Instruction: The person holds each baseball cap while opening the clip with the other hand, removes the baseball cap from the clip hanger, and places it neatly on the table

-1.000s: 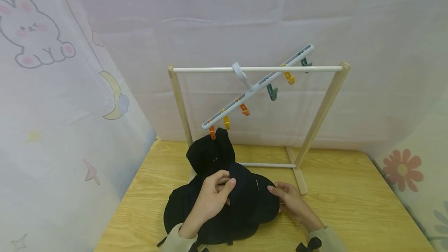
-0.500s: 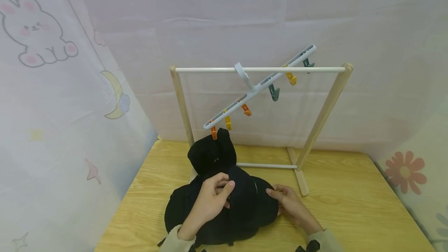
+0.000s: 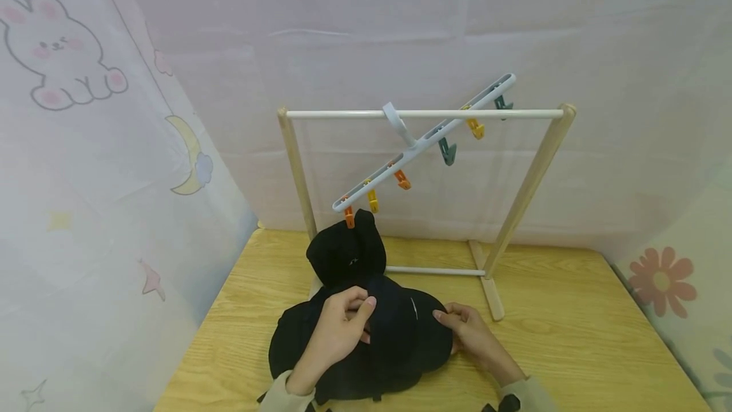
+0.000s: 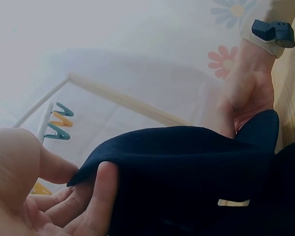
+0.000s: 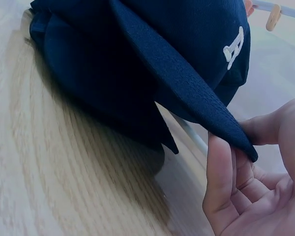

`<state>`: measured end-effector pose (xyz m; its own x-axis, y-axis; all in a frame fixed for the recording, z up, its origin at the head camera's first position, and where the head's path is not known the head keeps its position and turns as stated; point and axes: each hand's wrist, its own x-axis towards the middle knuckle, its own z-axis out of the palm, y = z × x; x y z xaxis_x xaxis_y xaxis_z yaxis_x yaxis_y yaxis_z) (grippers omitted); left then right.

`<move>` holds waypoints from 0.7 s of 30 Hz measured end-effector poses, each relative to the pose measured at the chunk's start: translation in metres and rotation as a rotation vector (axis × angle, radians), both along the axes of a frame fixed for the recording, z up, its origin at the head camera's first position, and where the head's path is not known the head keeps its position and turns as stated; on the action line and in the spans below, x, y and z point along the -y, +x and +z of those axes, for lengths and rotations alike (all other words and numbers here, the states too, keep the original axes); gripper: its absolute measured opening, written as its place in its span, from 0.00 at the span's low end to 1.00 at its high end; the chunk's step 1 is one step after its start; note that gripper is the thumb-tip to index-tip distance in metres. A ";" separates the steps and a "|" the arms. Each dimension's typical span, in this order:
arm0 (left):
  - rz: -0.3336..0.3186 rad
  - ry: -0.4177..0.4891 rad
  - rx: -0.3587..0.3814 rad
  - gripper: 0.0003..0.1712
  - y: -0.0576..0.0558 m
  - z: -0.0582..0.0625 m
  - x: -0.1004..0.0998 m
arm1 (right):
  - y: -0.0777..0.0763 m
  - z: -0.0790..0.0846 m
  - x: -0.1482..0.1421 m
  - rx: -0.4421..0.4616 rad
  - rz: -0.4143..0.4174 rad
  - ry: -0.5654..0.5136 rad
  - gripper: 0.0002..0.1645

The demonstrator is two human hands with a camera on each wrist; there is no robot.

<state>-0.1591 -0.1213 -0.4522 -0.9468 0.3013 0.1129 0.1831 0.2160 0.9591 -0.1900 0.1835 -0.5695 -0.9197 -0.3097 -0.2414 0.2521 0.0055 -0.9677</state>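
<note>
Both hands hold a dark baseball cap [image 3: 394, 329], its visor [image 3: 433, 336] pointing right and a white embroidered mark [image 5: 234, 48] on its front. My left hand [image 3: 336, 330] pinches the back edge of this cap between thumb and fingers. On the other side, my right hand [image 3: 471, 339] pinches the visor's edge, thumb on top. Under the held cap, more dark headwear [image 3: 288, 339] lies on the table, partly hidden. Behind it, a black cap [image 3: 343, 253] sits right under an orange clip [image 3: 349, 217] at the hanger's near end.
A white clip hanger [image 3: 414, 145] hooks over the top bar [image 3: 486, 113] of a wooden rack [image 3: 528, 189], slanting across it. It carries several orange, yellow and green clips. The wood-grain table [image 3: 572, 336] meets printed cloth walls [image 3: 629, 81] behind and at the sides.
The held cap has shifted slightly left and turned a little, so its white mark shows more. Both hands moved left with it, keeping their grips. The camera view shifted slightly.
</note>
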 end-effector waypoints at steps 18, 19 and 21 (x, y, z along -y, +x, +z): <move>-0.001 -0.078 0.065 0.14 0.002 -0.009 0.009 | 0.001 -0.006 0.006 -0.044 -0.055 0.129 0.19; -0.002 -0.084 0.069 0.14 0.003 -0.009 0.009 | 0.001 -0.006 0.006 -0.046 -0.057 0.136 0.19; -0.006 -0.100 0.075 0.15 0.003 -0.008 0.010 | 0.001 -0.006 0.007 -0.047 -0.062 0.151 0.19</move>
